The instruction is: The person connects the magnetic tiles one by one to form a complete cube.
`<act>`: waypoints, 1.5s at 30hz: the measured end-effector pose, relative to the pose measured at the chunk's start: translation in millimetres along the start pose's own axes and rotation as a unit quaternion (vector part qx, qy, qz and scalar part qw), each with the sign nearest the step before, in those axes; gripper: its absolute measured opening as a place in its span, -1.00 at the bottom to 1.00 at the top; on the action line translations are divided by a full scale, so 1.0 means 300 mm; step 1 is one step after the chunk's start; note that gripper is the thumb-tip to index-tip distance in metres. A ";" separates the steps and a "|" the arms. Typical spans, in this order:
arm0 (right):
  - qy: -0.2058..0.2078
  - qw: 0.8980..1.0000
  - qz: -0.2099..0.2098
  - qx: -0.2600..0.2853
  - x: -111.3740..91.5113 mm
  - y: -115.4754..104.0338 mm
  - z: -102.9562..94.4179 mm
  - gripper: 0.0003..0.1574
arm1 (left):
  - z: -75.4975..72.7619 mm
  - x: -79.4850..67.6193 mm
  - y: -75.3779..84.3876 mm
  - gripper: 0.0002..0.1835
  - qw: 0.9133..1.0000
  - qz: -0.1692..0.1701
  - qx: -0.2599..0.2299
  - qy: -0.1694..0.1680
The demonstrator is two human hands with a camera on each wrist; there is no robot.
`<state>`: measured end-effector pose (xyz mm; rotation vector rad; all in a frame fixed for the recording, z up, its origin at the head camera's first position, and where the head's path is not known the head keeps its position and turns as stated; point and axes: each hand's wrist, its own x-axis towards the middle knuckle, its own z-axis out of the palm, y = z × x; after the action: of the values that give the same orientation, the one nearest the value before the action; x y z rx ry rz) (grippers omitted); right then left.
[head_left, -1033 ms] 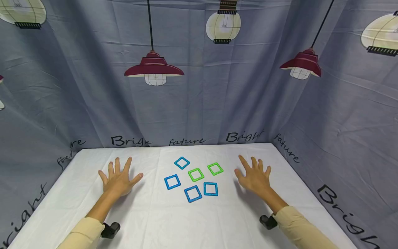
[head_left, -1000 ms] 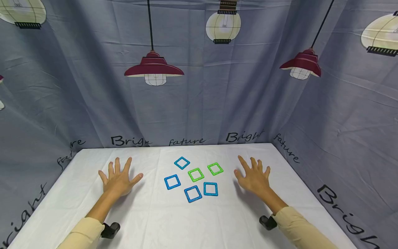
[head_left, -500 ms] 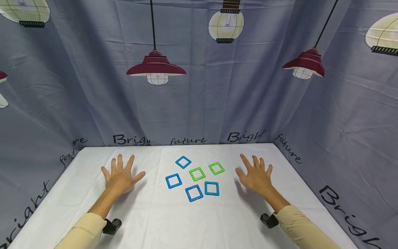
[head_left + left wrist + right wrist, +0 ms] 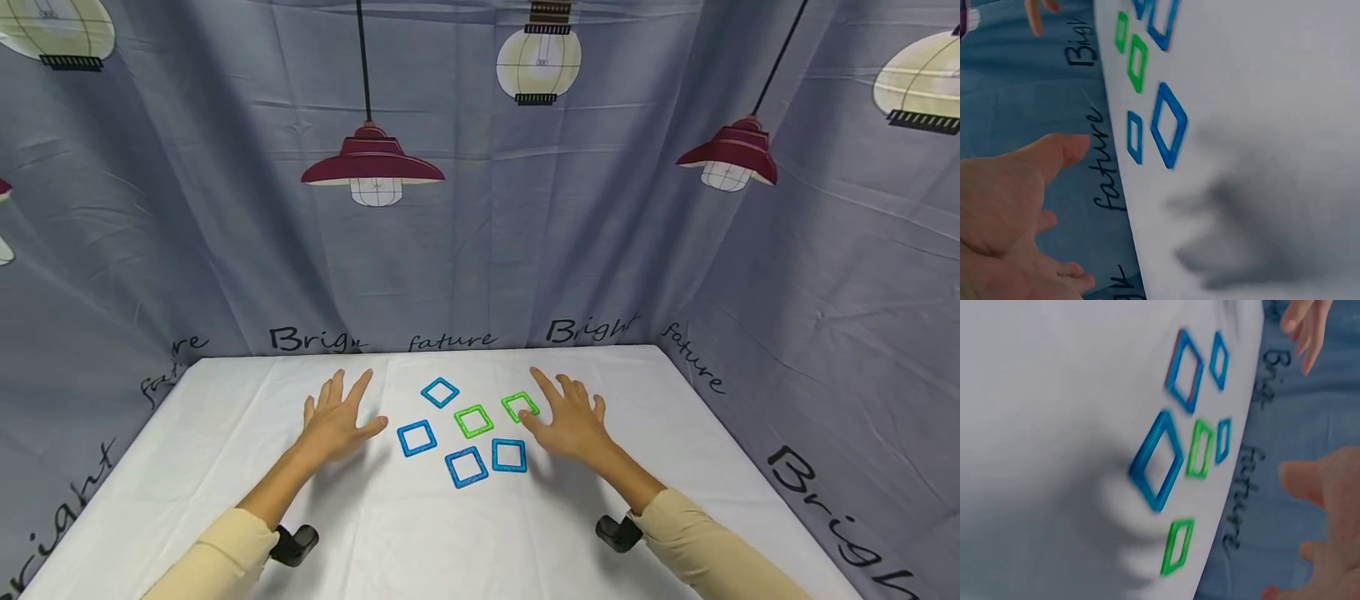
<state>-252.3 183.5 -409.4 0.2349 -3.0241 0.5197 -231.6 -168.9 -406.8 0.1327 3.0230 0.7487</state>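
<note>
Several square frames lie flat and apart on the white tabletop. Two are green: one in the middle of the group [image 4: 474, 422] and a right green frame [image 4: 517, 403], which my right thumb overlaps in the head view. The others are blue: a far blue frame [image 4: 439, 381], a left blue frame [image 4: 416, 450], a near blue frame [image 4: 467, 481] and a right blue frame [image 4: 509, 468]. My left hand [image 4: 333, 427], fingers spread, hovers left of the group, nearest the left blue frame [image 4: 1155, 125]. My right hand [image 4: 572, 423], also spread and holding nothing, hovers at the group's right side.
A white cloth [image 4: 427, 550] covers the table. Behind and beside it hangs a grey-blue curtain [image 4: 465, 250] printed with lamps and lettering. A black wrist device [image 4: 295, 546] sits under the left sleeve, another black device [image 4: 618, 533] under the right.
Both hands have moved inward toward the frames, the left one to the right and the right one to the left. The square frames lie where they were.
</note>
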 end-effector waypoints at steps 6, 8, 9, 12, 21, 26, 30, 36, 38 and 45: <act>-0.018 0.994 -0.037 0.106 -0.005 -0.097 0.011 0.01 | 0.005 0.018 0.060 0.07 0.995 0.009 -0.096 -0.033; -0.023 0.989 -0.038 0.144 -0.001 -0.119 0.017 -0.02 | 0.011 0.025 0.066 0.10 0.992 0.001 -0.124 -0.033; -0.025 0.987 -0.040 0.156 0.001 -0.127 0.022 -0.03 | 0.018 0.029 0.066 0.10 0.990 -0.005 -0.136 -0.030; -0.041 0.981 -0.047 0.184 0.009 -0.152 0.044 -0.10 | 0.052 0.045 0.059 0.09 0.987 -0.022 -0.161 -0.018; -0.100 0.969 -0.104 0.203 0.014 -0.186 0.136 -0.25 | 0.163 0.070 0.031 -0.05 0.986 -0.023 -0.165 0.005; -0.130 0.964 -0.116 0.201 0.017 -0.194 0.168 -0.27 | 0.192 0.071 0.022 -0.15 0.987 -0.021 -0.157 0.015; -0.145 0.964 -0.116 0.192 0.015 -0.191 0.181 -0.29 | 0.218 0.070 0.019 -0.23 0.988 -0.008 -0.151 0.018; -0.154 0.966 -0.112 0.176 0.018 -0.187 0.201 -0.30 | 0.237 0.067 0.015 -0.30 0.989 0.003 -0.142 0.031; -0.153 0.968 -0.111 0.167 0.018 -0.185 0.204 -0.31 | 0.241 0.070 0.015 -0.33 0.990 0.004 -0.139 0.035; -0.147 0.972 -0.119 0.140 0.016 -0.183 0.209 -0.36 | 0.243 0.069 0.017 -0.46 0.991 0.000 -0.129 0.036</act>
<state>-250.5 110.6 -450.0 0.7432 -3.1195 0.9659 -248.5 -128.8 -469.0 0.1020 2.9554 1.1593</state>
